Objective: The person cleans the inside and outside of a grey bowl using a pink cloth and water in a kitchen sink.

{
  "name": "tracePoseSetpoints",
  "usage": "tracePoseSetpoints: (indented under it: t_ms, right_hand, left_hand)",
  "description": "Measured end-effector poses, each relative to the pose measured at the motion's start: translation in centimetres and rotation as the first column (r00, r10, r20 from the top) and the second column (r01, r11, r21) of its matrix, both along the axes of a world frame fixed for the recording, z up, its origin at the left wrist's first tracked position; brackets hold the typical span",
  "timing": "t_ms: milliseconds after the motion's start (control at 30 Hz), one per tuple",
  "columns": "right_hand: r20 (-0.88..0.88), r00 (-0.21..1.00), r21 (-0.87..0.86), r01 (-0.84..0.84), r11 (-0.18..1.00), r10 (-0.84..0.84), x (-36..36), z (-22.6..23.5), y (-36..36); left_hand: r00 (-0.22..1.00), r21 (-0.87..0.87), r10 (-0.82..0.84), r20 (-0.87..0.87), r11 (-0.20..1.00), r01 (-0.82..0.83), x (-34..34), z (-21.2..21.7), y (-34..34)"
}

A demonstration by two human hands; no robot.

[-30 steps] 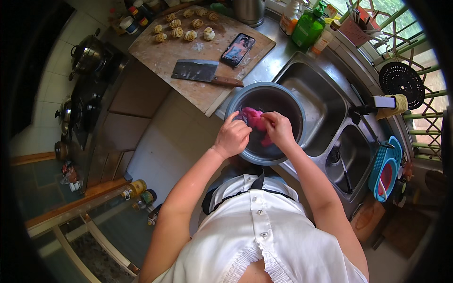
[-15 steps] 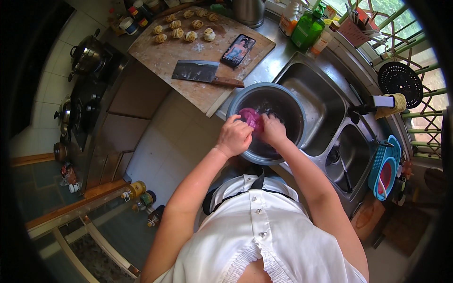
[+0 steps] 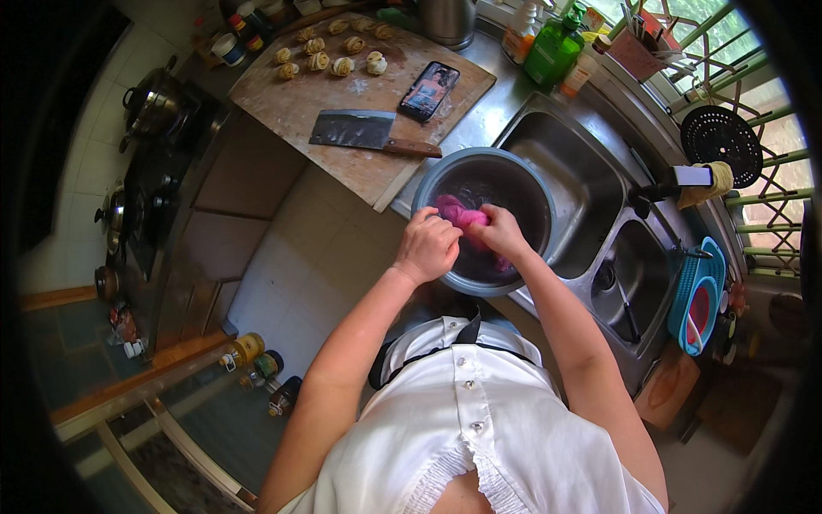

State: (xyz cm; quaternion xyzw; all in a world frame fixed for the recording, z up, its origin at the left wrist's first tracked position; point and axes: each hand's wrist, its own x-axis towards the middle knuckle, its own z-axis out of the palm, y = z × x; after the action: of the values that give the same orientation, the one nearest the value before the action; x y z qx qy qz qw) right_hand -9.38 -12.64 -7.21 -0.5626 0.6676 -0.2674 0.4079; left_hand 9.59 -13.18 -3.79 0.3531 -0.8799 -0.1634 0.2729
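Note:
A wet-looking pink cloth (image 3: 461,214) is bunched and twisted between my two hands, above the dark inside of a grey round basin (image 3: 548,199). My right hand (image 3: 502,231) is closed around the cloth, and a darker end of it hangs down below that hand into the basin. My left hand (image 3: 428,247) is closed too, over the basin's left rim, its curled fingers against the cloth's near side. The fingertips of that hand are partly hidden. Water glints at the bottom of the basin.
Left of the basin, a floury wooden board (image 3: 282,111) carries a cleaver (image 3: 353,128), a phone (image 3: 428,91) and several rolled dough pieces (image 3: 318,61). On the right is a double steel sink (image 3: 591,278) with a black tap (image 3: 651,201). A green bottle (image 3: 555,50) stands behind it.
The pink cloth is now drawn into a twisted bundle, with an end hanging on the right. My right hand has turned and come up around it; my left hand has hardly moved.

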Motion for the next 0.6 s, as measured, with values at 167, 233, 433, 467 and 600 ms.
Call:
tracePoseSetpoints:
  t_ms: [167,233,433,467,600]
  right_hand:
    - [0.510,0.793,0.302,0.198,0.933,-0.333,-0.4,1.9,-0.4]
    - [0.472,0.849,0.225,0.145,0.964,-0.238,-0.6,2.7,-0.5]
    - [0.434,0.889,0.196,0.062,0.979,-0.143,-0.1,3.5,0.0]
    - [0.498,0.841,0.288,0.069,0.955,-0.211,0.0,3.5,0.2]
    - [0.611,0.775,0.356,-0.082,0.931,-0.165,2.3,3.1,0.8]
  left_hand:
    - [1.000,0.022,-0.006,-0.018,1.000,0.007,0.0,-0.1,0.0]
    - [0.992,-0.041,0.013,-0.128,0.999,-0.018,0.0,-0.5,-0.1]
    - [0.962,-0.071,0.095,-0.257,0.991,-0.117,0.1,-0.2,0.3]
    - [0.957,-0.089,0.134,-0.256,0.983,-0.161,0.0,0.0,0.4]
    - [0.896,0.116,0.318,-0.310,0.948,-0.296,-0.1,-0.8,1.4]
